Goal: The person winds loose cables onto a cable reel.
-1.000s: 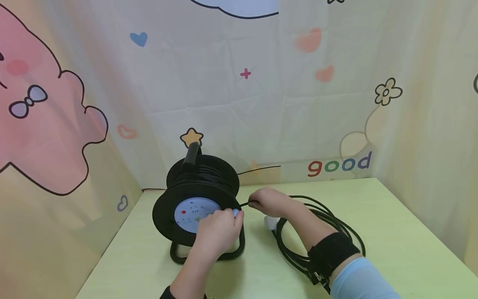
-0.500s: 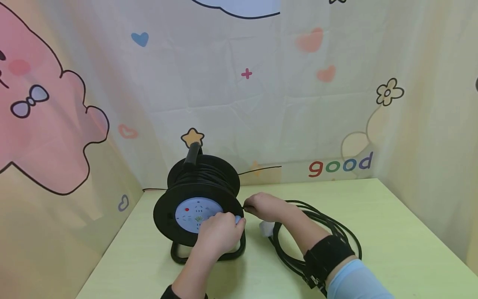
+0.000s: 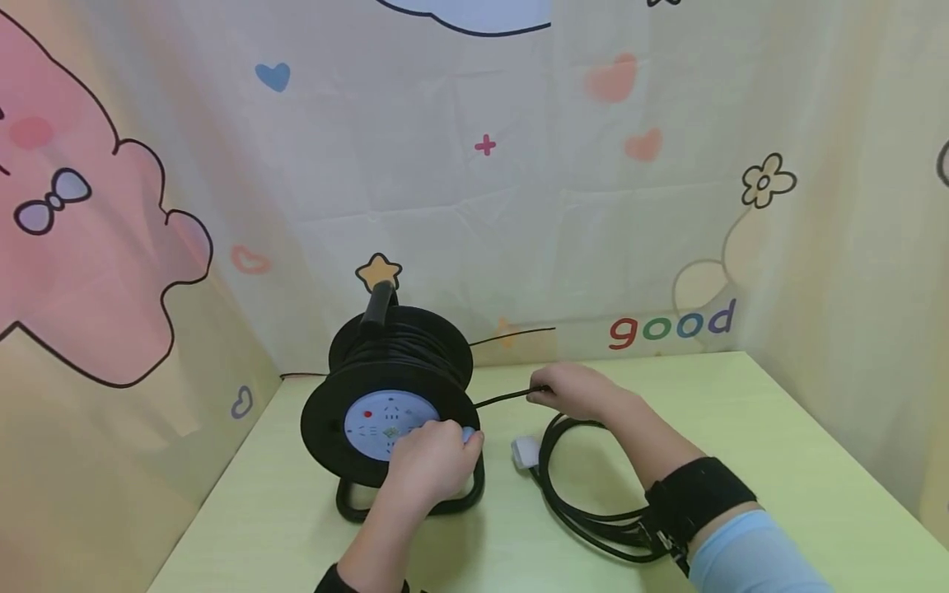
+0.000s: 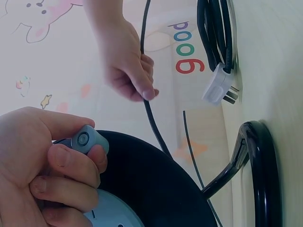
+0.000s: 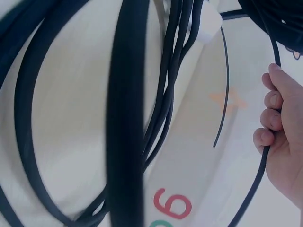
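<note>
A black cable reel with a pale blue socket panel stands on the table, black cord wound round its drum. My left hand grips the small blue-grey crank knob on the reel's front disc, thumb and fingers curled round it. To the right of the reel, my right hand holds the power cable, which runs taut from the drum into the curled fingers. In the right wrist view the cable passes through that fist and out below it.
Loose coils of cable lie on the pale green table at the right, ending in a white plug. The reel's black tube stand rests on the tabletop. A printed curtain hangs behind.
My right hand first moved in close to the reel, then drew away to the right, with a longer stretch of cable now showing between. The left hand stays on the crank knob.
</note>
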A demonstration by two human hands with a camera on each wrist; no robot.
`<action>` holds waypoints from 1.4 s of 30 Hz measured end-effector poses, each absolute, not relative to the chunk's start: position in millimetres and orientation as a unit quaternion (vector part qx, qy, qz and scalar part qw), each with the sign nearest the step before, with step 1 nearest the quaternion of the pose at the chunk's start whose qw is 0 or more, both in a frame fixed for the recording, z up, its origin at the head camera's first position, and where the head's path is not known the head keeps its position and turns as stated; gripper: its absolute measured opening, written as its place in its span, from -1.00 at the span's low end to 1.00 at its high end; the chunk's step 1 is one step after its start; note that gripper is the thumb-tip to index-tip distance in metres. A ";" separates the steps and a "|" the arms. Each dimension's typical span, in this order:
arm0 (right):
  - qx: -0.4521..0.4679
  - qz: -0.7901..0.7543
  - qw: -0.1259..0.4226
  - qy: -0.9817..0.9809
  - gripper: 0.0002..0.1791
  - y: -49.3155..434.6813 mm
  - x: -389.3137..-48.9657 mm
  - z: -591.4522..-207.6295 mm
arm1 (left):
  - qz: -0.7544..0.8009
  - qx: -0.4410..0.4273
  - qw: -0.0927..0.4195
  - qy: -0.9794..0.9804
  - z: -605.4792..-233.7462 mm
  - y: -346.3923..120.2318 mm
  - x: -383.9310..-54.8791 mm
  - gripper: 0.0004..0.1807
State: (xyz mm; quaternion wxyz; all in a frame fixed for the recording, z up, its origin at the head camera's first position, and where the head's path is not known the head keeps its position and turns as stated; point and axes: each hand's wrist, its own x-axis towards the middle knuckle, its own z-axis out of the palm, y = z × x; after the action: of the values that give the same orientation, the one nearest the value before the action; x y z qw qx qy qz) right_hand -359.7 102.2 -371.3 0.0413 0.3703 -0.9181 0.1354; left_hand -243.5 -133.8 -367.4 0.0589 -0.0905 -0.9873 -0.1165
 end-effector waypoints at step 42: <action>0.286 0.209 0.061 -0.933 -0.80 194.8 -365.7 -372.8 | -0.124 -0.099 0.036 -0.987 -372.9 -139.3 -247.4 -0.52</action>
State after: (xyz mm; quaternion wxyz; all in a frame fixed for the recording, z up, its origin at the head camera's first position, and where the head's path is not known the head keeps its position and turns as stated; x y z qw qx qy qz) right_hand -365.7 194.8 -372.8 0.0614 0.2857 -0.9332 0.2093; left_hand -247.4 -139.3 -372.9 0.0356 -0.0989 -0.9867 -0.1238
